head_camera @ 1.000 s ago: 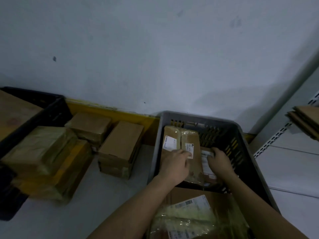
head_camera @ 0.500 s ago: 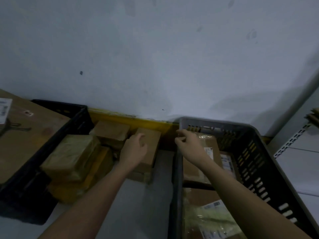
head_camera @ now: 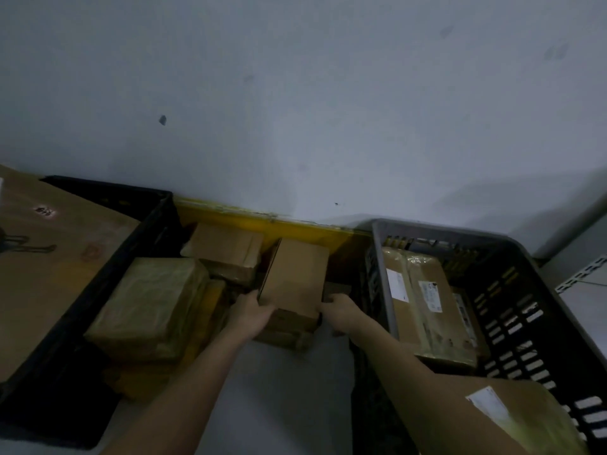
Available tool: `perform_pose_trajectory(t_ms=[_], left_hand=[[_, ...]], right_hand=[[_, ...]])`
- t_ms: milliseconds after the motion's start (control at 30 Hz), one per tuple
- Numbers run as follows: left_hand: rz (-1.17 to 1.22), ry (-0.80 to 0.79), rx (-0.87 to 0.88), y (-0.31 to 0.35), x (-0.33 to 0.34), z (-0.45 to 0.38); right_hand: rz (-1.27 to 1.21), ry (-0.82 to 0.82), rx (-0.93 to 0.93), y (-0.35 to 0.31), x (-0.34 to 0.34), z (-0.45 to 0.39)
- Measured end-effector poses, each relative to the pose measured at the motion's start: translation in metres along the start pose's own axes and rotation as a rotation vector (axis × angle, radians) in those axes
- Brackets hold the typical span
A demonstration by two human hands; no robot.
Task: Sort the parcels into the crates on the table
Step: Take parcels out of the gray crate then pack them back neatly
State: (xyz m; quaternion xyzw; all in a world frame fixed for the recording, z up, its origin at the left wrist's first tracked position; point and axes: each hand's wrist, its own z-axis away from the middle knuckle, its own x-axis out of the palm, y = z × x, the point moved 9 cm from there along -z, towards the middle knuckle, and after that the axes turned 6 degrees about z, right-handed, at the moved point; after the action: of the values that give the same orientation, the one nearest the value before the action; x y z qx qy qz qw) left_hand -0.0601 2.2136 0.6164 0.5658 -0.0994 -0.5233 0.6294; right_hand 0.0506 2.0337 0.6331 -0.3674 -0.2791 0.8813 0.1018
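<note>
A plain brown cardboard parcel (head_camera: 295, 277) sits tilted on top of a small stack between two crates. My left hand (head_camera: 251, 311) grips its near left corner and my right hand (head_camera: 338, 310) grips its near right corner. To the right stands a grey slotted crate (head_camera: 512, 257) holding two labelled parcels (head_camera: 423, 300) side by side and another labelled parcel (head_camera: 512, 408) nearer me. On the left is a black crate (head_camera: 131, 231) with a large flat cardboard box (head_camera: 49, 257) in it.
More parcels lie on the white table (head_camera: 289, 389) between the crates: a plastic-wrapped one (head_camera: 154, 303) on a yellow-wrapped stack and a brown box (head_camera: 226, 247) by the yellow strip (head_camera: 262, 221) along the wall. White metal shelving (head_camera: 581, 277) is at the far right.
Both hands left the grey crate and moved left to the stack on the table. They have now taken hold of the top brown parcel, which is tipped up.
</note>
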Motion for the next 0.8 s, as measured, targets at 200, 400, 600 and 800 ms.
perform_pose_trajectory(t_ms=[200, 400, 600, 800], left_hand=[[-0.032, 0.073, -0.019, -0.002, -0.011, -0.003], [0.473, 0.109, -0.105, 0.002, -0.016, 0.009], [0.829, 0.107, -0.087, 0.037, -0.02, 0.048], [0.683, 0.185, 0.004, 0.071, -0.023, 0.082]], right_hand=[[-0.12, -0.048, 0.082, 0.004, 0.012, 0.008], [-0.325, 0.02, -0.037, -0.015, -0.003, 0.027], [-0.665, 0.095, -0.176, -0.017, -0.027, 0.057], [-0.908, 0.064, -0.212, -0.011, -0.049, 0.084]])
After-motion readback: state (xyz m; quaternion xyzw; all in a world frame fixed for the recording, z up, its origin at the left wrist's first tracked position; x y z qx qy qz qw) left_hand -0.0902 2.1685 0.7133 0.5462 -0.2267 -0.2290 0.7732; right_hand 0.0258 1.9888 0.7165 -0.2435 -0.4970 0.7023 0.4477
